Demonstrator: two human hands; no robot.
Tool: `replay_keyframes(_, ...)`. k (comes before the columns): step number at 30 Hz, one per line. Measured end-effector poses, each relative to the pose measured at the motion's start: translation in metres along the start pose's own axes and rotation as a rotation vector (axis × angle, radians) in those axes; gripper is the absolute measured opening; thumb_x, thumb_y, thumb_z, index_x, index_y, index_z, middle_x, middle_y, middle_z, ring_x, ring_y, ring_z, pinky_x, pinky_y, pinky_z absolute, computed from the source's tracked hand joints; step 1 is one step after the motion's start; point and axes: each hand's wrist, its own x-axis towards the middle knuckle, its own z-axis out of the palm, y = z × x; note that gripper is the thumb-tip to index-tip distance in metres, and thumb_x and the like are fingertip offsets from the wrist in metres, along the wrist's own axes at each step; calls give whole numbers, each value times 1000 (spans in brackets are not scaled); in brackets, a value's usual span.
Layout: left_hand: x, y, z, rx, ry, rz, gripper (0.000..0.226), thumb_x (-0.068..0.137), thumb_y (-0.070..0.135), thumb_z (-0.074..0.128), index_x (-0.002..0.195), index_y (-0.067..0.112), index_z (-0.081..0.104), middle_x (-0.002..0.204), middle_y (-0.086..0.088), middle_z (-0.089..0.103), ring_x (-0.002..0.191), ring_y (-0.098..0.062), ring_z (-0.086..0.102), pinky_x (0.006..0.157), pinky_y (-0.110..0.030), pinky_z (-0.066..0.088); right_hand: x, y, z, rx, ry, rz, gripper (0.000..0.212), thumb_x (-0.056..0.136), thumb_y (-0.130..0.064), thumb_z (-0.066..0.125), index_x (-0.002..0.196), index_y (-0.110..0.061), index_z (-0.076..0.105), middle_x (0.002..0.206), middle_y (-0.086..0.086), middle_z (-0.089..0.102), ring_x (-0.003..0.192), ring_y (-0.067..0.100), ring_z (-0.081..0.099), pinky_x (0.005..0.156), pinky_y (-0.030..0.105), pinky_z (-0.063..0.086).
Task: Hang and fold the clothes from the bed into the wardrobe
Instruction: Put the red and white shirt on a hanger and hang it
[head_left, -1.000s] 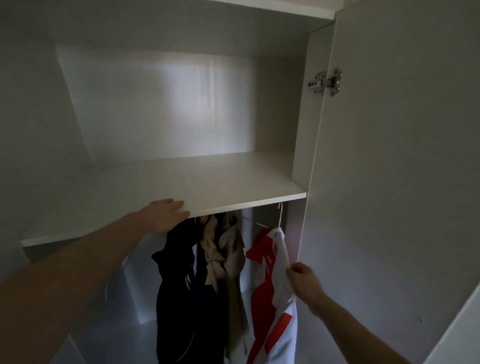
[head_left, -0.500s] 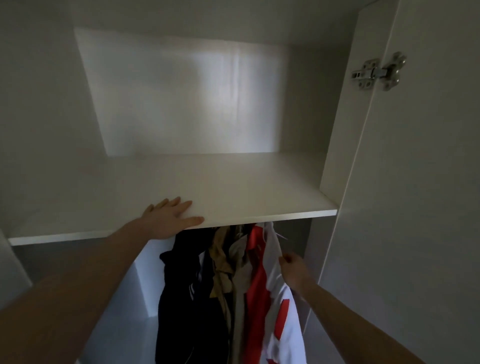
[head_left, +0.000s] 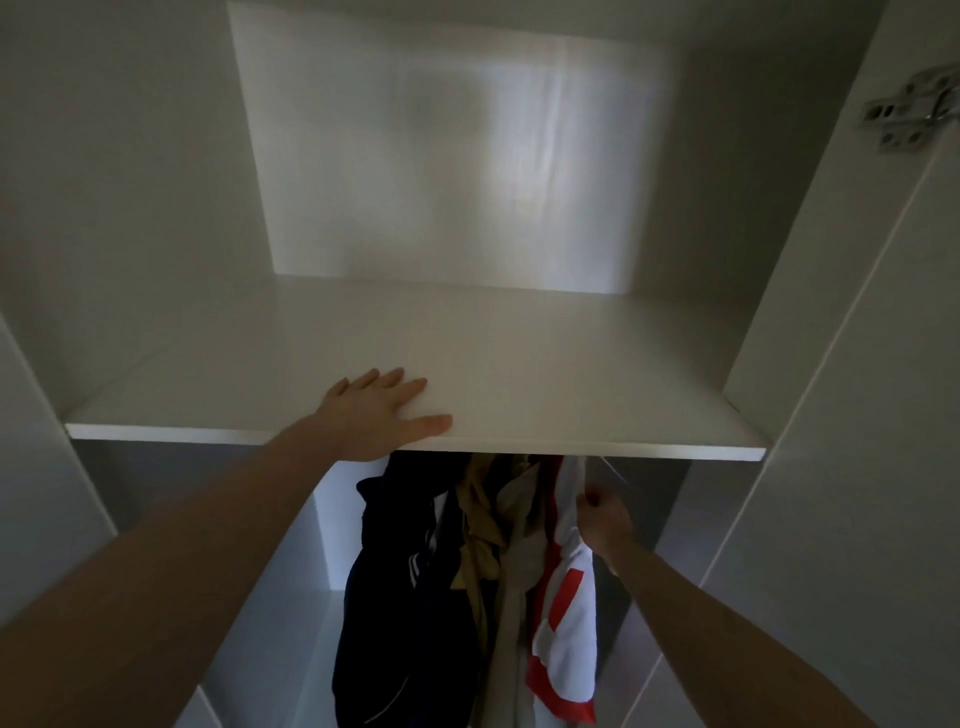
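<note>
Lower centre of the frame: the right hand (head_left: 602, 522) pinches the upper edge of a red-and-white garment (head_left: 563, 623), which hangs straight down just left of its fingers, probably from a rail hidden under the wardrobe shelf (head_left: 571, 395). At centre, the left hand (head_left: 382, 415) rests flat on that shelf, fingers spread.

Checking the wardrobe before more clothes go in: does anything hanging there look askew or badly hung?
The tan garment between the dark jacket and the red-and-white top hangs bunched and twisted rather than flat. The right hand grips the top near its shoulder. Hangers and rail are hidden behind the shelf.
</note>
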Motion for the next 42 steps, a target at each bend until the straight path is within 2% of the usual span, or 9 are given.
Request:
replay_keyframes(5, 3, -5, 5, -23, 47, -9, 115, 57, 111, 13, 158, 54, 10, 171, 18, 6, 159, -18, 5, 125, -50, 1, 4, -2, 18, -38, -37, -17, 26, 106, -13, 45, 121, -2, 65, 114, 17, 68, 103, 30, 65, 89, 36, 52)
replay_keyframes(8, 4, -6, 7, -21, 69, -15, 113, 58, 110, 14, 157, 55, 11, 170, 19, 8, 159, -17, 6, 125, -49, 2, 3, 6, 21, -72, -76, 15, 27, 106, -11, 43, 118, -1, 65, 102, 15, 68, 85, 23, 65, 79, 38, 55)
replay_keyframes(11, 5, -6, 7, -32, 74, -22, 113, 57, 111, 15, 157, 56, 12, 170, 21, 9, 159, -16, 6, 125, -48, 1, 2, 17, 23, -129, -85, 32, 27, 106, -14, 42, 115, -7, 66, 92, 5, 65, 72, 12, 60, 63, 27, 51)
replay_keyframes(22, 2, -3, 6, -38, 93, -21, 111, 59, 110, 15, 157, 56, 14, 169, 21, 11, 158, -15, 7, 126, -47, 2, -6, 31, 25, -100, -81, 2, 13, 105, -15, 49, 98, -13, 60, 78, -2, 61, 64, 8, 61, 50, 16, 41)
replay_keyframes(26, 1, -3, 7, -39, 109, -14, 110, 60, 110, 15, 157, 56, 16, 169, 21, 12, 158, -15, 8, 126, -46, 3, -6, 43, 24, -157, -106, 49, 11, 100, -10, 56, 89, -10, 59, 68, -3, 57, 51, 2, 55, 46, 13, 41)
replay_keyframes(28, 0, -2, 7, -37, 117, -14, 110, 61, 110, 15, 157, 55, 16, 169, 21, 13, 158, -15, 9, 126, -46, 4, -8, 51, 24, -177, -125, 69, 6, 99, -10, 58, 102, -8, 63, 77, -3, 60, 59, 4, 58, 50, 14, 44)
replay_keyframes(33, -3, -1, 5, -39, 127, -17, 112, 60, 110, 14, 157, 54, 19, 169, 21, 15, 158, -15, 11, 126, -46, 6, -15, 55, 28, -125, -170, 49, 31, 100, -13, 62, 131, -12, 61, 132, 4, 62, 86, 8, 60, 55, 6, 44)
replay_keyframes(37, -5, 0, 5, -45, 140, -14, 110, 61, 109, 15, 156, 53, 22, 169, 21, 17, 158, -14, 13, 127, -46, 7, -27, 53, 30, 53, -133, 62, 28, 95, -11, 68, 122, -14, 62, 132, 7, 60, 102, 19, 63, 90, 27, 57)
replay_keyframes(42, -9, 0, 6, -57, 184, -1, 109, 65, 107, 15, 156, 49, 30, 168, 18, 23, 156, -14, 19, 127, -45, 12, -59, 36, 25, 130, -194, 10, 27, 94, -7, 64, 119, -19, 63, 109, -3, 63, 82, 14, 64, 66, 18, 54)
